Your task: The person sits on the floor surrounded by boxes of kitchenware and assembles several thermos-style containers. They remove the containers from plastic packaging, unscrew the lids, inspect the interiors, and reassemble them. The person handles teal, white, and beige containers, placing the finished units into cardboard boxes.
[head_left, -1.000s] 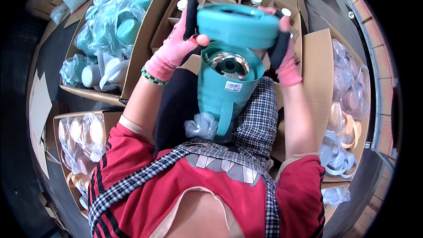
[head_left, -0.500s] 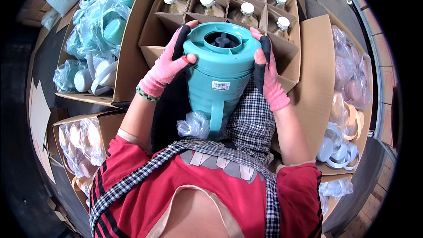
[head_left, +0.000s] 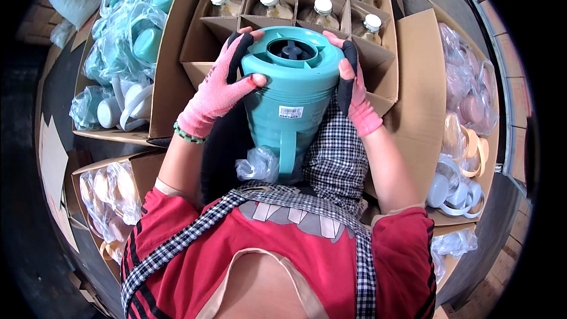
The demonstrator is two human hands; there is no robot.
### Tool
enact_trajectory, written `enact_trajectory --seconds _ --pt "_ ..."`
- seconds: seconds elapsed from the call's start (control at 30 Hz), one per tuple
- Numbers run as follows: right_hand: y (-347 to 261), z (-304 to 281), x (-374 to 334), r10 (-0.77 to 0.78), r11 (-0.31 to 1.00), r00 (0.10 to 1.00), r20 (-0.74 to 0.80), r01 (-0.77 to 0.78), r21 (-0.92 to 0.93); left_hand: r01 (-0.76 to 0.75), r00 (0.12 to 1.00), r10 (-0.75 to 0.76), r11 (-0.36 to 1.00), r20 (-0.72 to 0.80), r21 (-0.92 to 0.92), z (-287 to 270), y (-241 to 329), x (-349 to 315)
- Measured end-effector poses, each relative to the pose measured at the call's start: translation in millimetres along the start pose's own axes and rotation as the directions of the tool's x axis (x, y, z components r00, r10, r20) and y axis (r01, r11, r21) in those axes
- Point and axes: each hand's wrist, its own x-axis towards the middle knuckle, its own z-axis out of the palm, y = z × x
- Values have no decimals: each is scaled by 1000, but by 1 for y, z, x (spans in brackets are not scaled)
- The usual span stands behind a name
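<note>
In front of you, the largest thing is the divided carton (head_left: 378, 82), with bottles (head_left: 273, 10) in its compartments. At its left side is the second carton (head_left: 172, 71), which holds teal cups (head_left: 146, 46) in clear plastic; at the right, another carton (head_left: 416, 82) carries cups in several colours. The teal jug (head_left: 263, 121) is at your lap (head_left: 336, 165), near the divided carton, with its handle (head_left: 287, 153) toward you. The teal lid (head_left: 289, 75) sits on its top. Your left hand (head_left: 217, 88) and your right hand (head_left: 358, 97) are gloved, with the fingers (head_left: 255, 34) clamped on the opposite sides of this lid. A crumpled plastic bag (head_left: 258, 164) is beside the handle, and the smallest thing is the white label (head_left: 290, 112) on the jug's front.
</note>
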Motion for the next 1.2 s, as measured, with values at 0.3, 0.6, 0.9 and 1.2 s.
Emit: enact_trajectory --seconds 0.3,0.6,0.9,1.2 --pt "-39 6 -13 52 979 998 -21 -56 -197 65 973 -1 961 230 -270 -22 -31 2" --pt "-23 11 20 265 958 963 -35 -259 126 100 939 -217 915 -267 -391 26 -22 9" --pt "-7 8 24 377 854 924 65 -374 362 199 887 -171 980 -429 21 24 0 8" --pt "-6 4 26 215 955 977 12 -212 205 116 932 -30 969 -360 220 28 7 1"
